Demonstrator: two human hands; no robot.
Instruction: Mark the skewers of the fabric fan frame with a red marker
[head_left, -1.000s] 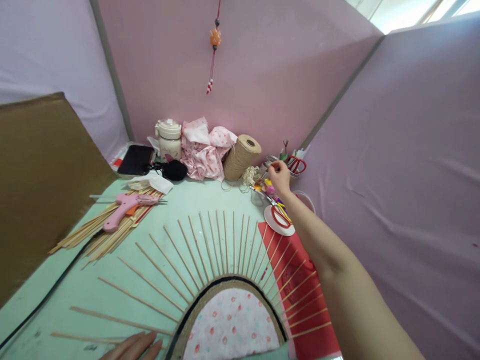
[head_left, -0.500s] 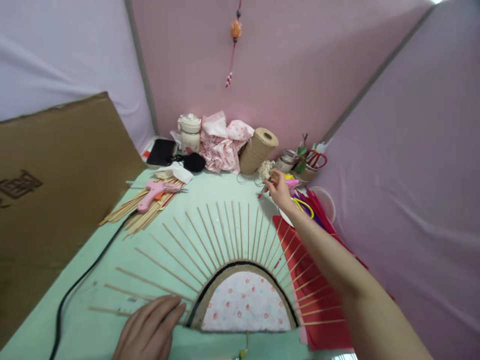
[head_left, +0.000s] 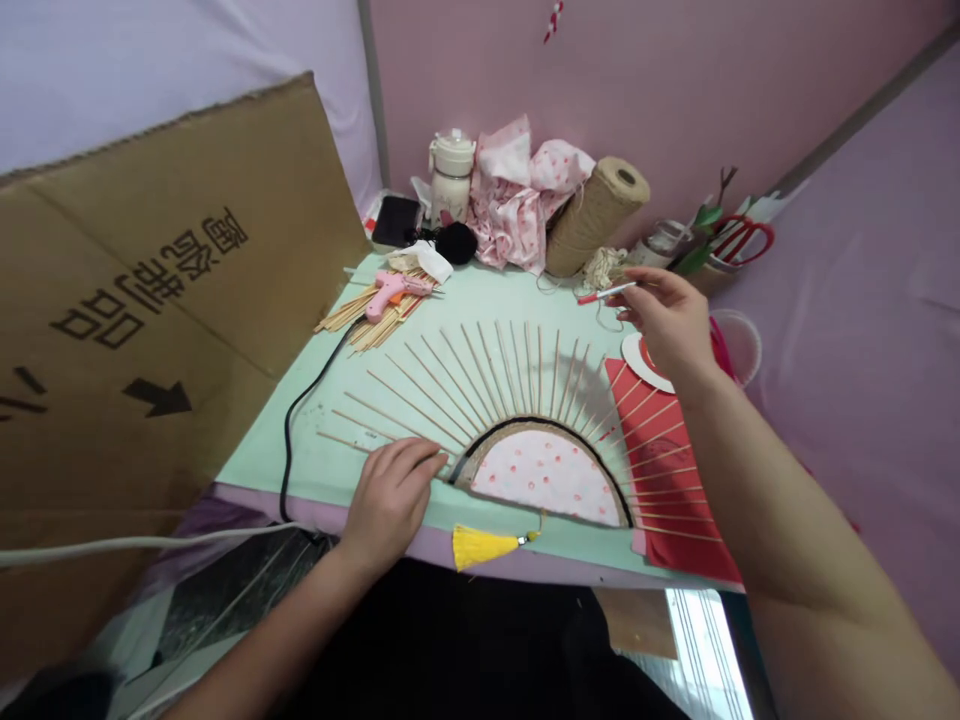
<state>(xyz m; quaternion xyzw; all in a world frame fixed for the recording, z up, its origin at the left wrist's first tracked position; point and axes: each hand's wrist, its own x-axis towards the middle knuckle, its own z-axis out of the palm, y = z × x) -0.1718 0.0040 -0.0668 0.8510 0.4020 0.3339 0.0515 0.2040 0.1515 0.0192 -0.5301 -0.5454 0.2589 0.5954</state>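
Between the fingertips of my right hand (head_left: 667, 315) is a slim red-and-white pen (head_left: 606, 293), held above the far right part of the table. My left hand (head_left: 396, 490) lies palm down, fingers stretched out, over the lower left sticks beside a half-round fan (head_left: 551, 470). White cloth with pink dots covers the fan's middle, edged by a twine band and a black strip. Thin wooden sticks (head_left: 487, 370) radiate from that edge. A yellow tassel (head_left: 486, 547) hangs from the fan's bottom over the table's front edge.
A pink glue gun (head_left: 394, 290) lies on loose sticks at back left, its black cord running forward. Cardboard (head_left: 150, 300) stands left. Behind are a bottle (head_left: 451, 180), dotted cloth (head_left: 514, 205) and a twine spool (head_left: 600, 215). Red sheet (head_left: 660, 440) lies under the right sticks.
The view has tilted down and shifted left, bringing the tassel and table's front edge into sight. My right hand has drawn nearer with the pen. My left hand stays by the fan's left sticks.
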